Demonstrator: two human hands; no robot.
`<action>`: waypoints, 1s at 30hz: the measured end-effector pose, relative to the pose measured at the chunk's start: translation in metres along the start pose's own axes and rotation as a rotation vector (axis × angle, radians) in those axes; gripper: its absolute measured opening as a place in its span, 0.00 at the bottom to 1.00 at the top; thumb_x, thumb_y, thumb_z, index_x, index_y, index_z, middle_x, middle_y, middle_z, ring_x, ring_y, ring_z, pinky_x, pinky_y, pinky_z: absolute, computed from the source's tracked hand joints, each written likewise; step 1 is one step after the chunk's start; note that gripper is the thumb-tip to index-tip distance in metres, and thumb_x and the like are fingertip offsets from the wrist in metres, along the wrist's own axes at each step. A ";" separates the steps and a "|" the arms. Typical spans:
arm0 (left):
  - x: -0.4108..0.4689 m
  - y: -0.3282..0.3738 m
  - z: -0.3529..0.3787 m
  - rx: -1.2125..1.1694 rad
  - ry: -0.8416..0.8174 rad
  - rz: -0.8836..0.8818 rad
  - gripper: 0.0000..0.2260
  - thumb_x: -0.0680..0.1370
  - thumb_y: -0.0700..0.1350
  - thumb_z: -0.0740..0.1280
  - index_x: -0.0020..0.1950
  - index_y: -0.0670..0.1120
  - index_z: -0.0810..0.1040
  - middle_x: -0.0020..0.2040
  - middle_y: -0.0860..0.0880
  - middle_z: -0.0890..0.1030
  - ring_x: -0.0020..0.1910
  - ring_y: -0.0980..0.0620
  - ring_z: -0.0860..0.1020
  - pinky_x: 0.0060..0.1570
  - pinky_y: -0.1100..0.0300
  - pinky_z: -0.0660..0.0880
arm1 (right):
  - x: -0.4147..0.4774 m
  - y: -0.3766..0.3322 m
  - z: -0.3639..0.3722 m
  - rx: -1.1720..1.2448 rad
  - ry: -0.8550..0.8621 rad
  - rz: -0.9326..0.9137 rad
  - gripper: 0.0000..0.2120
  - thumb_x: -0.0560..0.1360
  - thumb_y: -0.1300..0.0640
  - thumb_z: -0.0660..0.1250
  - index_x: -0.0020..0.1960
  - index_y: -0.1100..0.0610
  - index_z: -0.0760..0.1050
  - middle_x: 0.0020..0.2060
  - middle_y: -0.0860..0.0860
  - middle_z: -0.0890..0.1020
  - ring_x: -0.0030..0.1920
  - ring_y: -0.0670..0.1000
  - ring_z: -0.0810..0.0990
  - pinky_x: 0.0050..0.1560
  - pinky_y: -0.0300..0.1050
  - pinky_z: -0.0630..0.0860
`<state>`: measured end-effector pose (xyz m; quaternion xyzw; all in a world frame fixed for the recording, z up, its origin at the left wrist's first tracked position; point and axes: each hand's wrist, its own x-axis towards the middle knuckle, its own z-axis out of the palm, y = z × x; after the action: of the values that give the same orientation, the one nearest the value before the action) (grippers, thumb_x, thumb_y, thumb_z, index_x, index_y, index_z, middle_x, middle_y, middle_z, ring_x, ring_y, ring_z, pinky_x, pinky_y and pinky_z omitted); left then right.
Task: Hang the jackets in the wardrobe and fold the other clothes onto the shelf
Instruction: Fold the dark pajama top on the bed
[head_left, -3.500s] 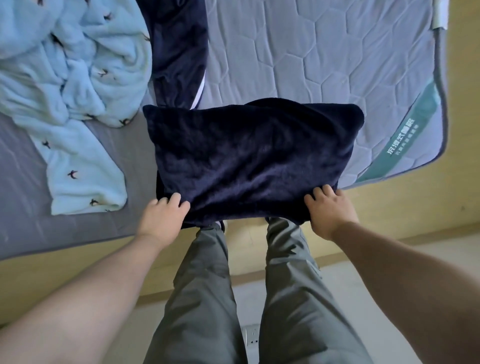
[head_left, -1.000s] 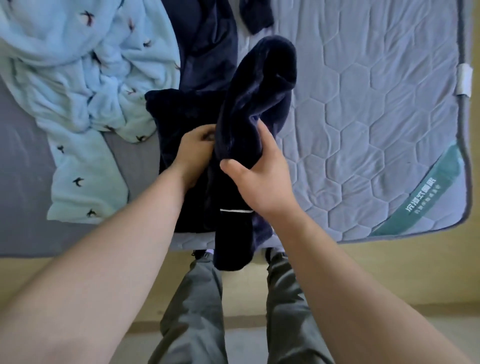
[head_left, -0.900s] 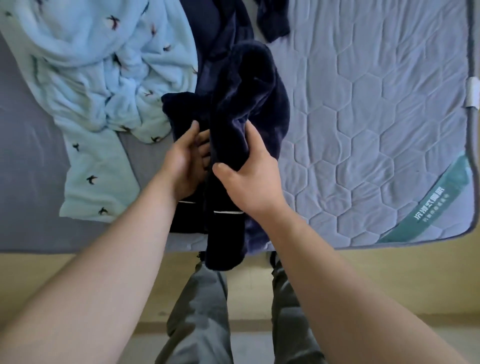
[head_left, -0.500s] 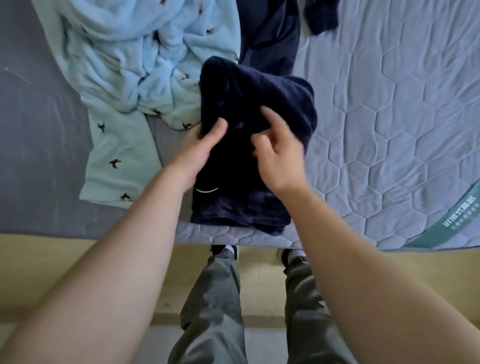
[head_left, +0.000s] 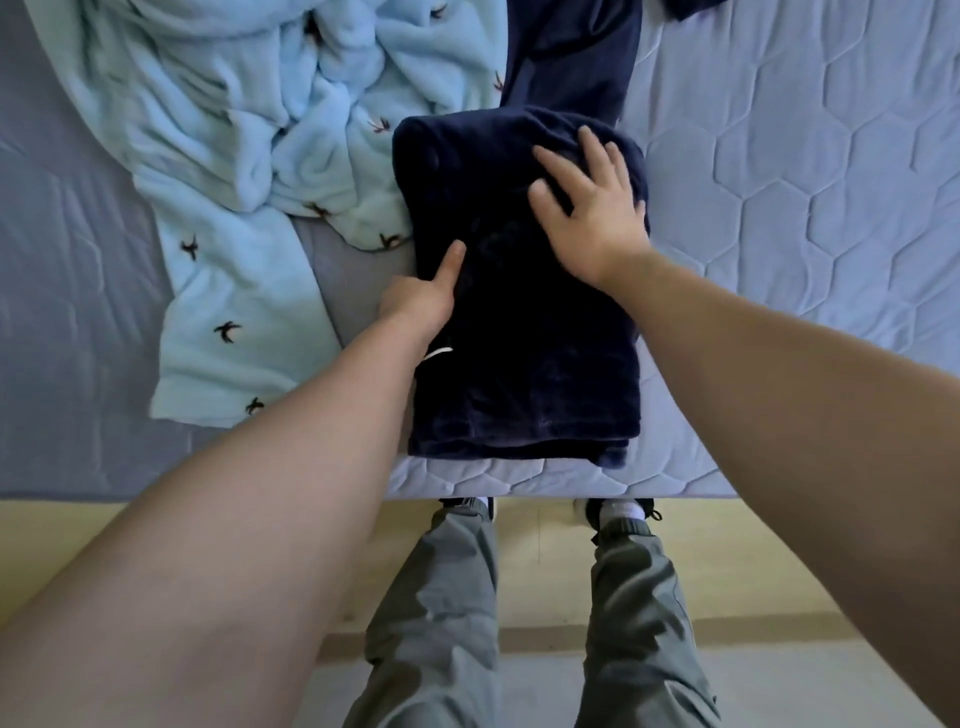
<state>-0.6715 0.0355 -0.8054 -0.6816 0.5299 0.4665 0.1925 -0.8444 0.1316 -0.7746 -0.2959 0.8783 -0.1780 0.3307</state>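
Note:
A navy fleece garment lies folded into a tall rectangle on the mattress, close to its near edge. My right hand rests flat on the fold's upper right part, fingers spread and straight. My left hand is at the garment's left edge. Its thumb lies on top of the cloth and its fingers are hidden under the edge, so it pinches the fold. A short white cord shows beside my left wrist.
A crumpled light blue fleece garment with small dark bird prints lies to the left, touching the navy fold. Another navy garment lies behind it. The quilted mattress stretches right. My legs stand by the wooden bed edge.
The navy garment, bunched up between both hands a second ago, now lies folded flat. My right hand has let go and pressed flat onto it. My left hand has shifted to its left edge.

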 end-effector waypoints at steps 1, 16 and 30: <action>-0.001 0.000 -0.002 -0.017 -0.063 0.019 0.52 0.65 0.82 0.56 0.71 0.42 0.72 0.65 0.44 0.78 0.62 0.40 0.77 0.61 0.53 0.72 | -0.001 0.001 -0.005 0.143 0.079 0.006 0.20 0.81 0.41 0.57 0.71 0.38 0.69 0.80 0.48 0.55 0.79 0.49 0.50 0.79 0.53 0.50; -0.125 0.000 -0.074 -0.520 -0.439 0.089 0.38 0.63 0.76 0.70 0.63 0.52 0.81 0.54 0.51 0.86 0.50 0.50 0.86 0.53 0.53 0.82 | -0.147 -0.010 -0.078 1.019 -0.165 0.689 0.43 0.55 0.25 0.76 0.64 0.45 0.76 0.55 0.45 0.85 0.52 0.49 0.85 0.52 0.49 0.82; -0.488 -0.143 -0.363 -1.090 0.219 0.218 0.25 0.76 0.68 0.65 0.63 0.52 0.80 0.54 0.53 0.86 0.52 0.51 0.85 0.56 0.53 0.81 | -0.340 -0.341 -0.221 0.680 -0.788 -0.113 0.32 0.64 0.32 0.77 0.64 0.42 0.78 0.57 0.44 0.84 0.57 0.48 0.84 0.61 0.48 0.77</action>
<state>-0.3876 0.0773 -0.2506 -0.6681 0.2966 0.6165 -0.2925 -0.6528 0.1142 -0.2814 -0.2630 0.5626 -0.3459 0.7033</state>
